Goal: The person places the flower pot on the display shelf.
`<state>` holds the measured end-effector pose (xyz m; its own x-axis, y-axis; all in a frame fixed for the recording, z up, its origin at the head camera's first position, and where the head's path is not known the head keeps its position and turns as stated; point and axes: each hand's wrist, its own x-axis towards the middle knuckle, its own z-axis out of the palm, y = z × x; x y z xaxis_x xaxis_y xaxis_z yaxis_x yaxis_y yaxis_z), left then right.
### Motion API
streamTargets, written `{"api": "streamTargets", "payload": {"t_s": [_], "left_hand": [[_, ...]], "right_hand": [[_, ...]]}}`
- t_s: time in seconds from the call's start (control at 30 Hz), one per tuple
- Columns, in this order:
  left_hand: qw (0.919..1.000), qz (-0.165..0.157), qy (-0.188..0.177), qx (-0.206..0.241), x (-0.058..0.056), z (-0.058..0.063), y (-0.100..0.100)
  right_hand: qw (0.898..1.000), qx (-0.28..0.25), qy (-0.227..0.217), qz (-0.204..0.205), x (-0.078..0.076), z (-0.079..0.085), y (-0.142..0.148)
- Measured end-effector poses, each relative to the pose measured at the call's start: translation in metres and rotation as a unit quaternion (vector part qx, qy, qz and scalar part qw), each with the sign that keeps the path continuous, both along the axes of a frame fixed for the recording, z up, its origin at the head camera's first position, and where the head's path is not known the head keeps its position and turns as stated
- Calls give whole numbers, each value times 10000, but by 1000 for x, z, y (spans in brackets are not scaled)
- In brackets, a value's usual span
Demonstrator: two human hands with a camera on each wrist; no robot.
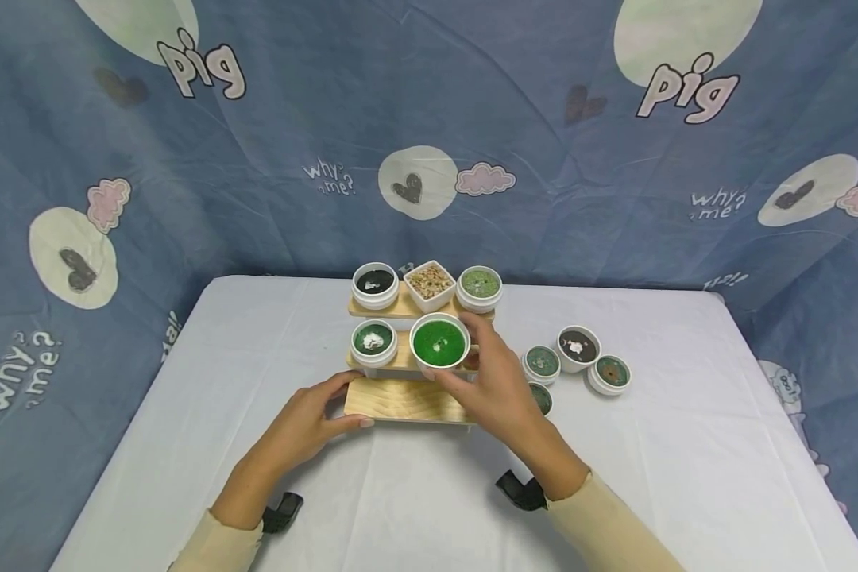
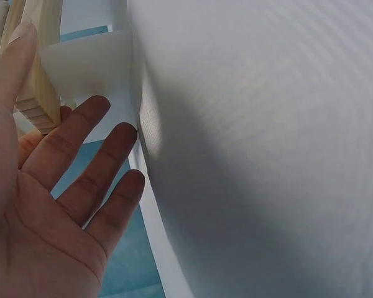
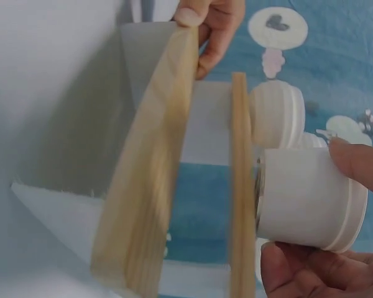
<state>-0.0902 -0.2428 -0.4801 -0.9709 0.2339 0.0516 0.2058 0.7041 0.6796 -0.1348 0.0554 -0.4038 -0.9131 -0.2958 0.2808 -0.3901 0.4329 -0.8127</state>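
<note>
Legibly, "pig" and "why me?" printed on backdrop (image 1: 429,95); white, green-filled cup (image 1: 436,343) gripped by right hand (image 1: 502,385) at middle shelf (image 1: 405,361); near shelf's (image 1: 407,400) left end held by left hand (image 1: 300,425).

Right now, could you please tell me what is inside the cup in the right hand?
The cup shows a bright green filling with a pale patch near its middle; whatever lies beneath is covered and cannot be seen.
</note>
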Motion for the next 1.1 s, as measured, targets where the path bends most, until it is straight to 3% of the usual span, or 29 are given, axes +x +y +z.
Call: {"api": "streamTargets", "payload": {"t_s": [0.47, 0.73, 1.1], "left_hand": [[10000, 22, -38, -25, 1, -1, 1], [10000, 38, -55, -57, 1, 0, 2], [9999, 65, -81, -45, 1, -1, 1]], "right_hand": [[9998, 44, 142, -146, -1, -8, -7], [9999, -21, -5, -160, 9, -12, 4], [9972, 205, 670, -252, 19, -19, 42]]}}
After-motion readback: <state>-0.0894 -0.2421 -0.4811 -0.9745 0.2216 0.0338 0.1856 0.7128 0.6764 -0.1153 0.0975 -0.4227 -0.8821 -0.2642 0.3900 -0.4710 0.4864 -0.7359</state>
